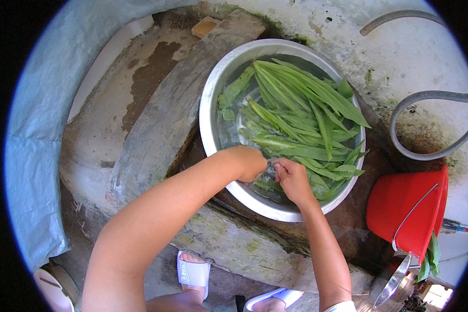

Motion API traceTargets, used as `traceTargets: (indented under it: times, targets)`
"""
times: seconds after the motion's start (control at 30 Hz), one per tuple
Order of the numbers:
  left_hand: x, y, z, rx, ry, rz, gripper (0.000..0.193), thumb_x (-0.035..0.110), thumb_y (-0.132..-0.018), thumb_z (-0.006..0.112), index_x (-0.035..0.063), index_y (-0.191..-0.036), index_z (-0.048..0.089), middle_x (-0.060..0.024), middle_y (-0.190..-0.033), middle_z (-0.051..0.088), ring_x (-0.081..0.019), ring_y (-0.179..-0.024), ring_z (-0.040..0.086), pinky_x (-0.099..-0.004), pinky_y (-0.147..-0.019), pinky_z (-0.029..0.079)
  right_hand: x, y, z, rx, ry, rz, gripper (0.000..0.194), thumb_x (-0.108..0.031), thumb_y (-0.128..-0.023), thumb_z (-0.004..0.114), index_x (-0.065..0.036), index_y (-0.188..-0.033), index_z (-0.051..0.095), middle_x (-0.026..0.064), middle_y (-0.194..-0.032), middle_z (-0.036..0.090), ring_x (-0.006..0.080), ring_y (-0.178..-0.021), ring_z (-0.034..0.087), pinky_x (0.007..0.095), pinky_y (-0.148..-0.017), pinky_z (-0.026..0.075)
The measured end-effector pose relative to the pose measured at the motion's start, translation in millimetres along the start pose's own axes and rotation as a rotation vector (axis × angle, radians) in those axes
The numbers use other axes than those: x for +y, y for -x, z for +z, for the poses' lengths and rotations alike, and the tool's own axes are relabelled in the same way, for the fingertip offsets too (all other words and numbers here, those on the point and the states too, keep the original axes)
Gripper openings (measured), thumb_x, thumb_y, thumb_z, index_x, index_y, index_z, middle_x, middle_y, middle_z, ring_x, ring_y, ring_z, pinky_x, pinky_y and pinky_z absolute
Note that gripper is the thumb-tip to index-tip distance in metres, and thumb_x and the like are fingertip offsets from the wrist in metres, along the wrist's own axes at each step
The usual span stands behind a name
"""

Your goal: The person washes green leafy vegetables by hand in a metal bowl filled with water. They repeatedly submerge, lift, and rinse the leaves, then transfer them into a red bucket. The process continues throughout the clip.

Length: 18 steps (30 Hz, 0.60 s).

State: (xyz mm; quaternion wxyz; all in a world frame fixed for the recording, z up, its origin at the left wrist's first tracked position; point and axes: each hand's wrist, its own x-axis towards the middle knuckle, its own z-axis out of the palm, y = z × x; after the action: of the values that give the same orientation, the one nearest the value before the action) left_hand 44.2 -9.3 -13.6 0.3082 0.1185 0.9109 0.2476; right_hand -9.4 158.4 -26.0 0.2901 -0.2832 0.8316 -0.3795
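A large round metal basin [214, 134] holds water and many long green leafy vegetable stalks [292, 113], mostly on its middle and right side. My left hand [251, 165] is curled over the basin's near part, at the water. Close to its right is my right hand [292, 177], fingers bent and thumb towards the left hand. Something small and shiny, perhaps water, shows between the two hands; whether either hand grips anything cannot be made out. Some leaves lie beside and below my right hand.
Concrete ledges [241, 234] border the basin. To the right are a red plastic bucket [405, 206] with a wire handle, green leaves [431, 257], and a metal bowl [392, 280]. A grey hose [433, 154] loops by the wall. Blue plastic sheeting [35, 175] hangs at left.
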Motion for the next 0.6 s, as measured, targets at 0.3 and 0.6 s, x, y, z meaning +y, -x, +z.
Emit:
traceTargets:
  times: [0.3,0.6]
  targets:
    - [-1.5,2.1,1.8,0.058,0.02,-0.026,0.02,0.011,-0.069,0.058,0.0088,-0.088,0.064,-0.0142,-0.084,0.063,-0.0304,-0.083,0.06,-0.0404,-0.074,0.047,9.5,0.1,-9.4,-0.21,-0.022,0.17,0.022,-0.008,-0.088,0.043,0.002,-0.102,0.058,0.0064,-0.06,0.052,0.0114,-0.051,0.045,0.0281,-0.05,0.04]
    - [-7.0,2.9,3.9,0.085,0.084,0.076,0.028,0.013,-0.07,0.059,0.0093,-0.097,0.062,-0.0149,-0.089,0.063,-0.0321,-0.088,0.059,-0.0408,-0.077,0.046,13.5,9.1,-10.4,-0.335,-0.57,0.088,0.028,0.001,-0.082,0.048,0.0,-0.109,0.052,0.0034,-0.079,0.054,0.0108,-0.067,0.047,0.0239,-0.06,0.04]
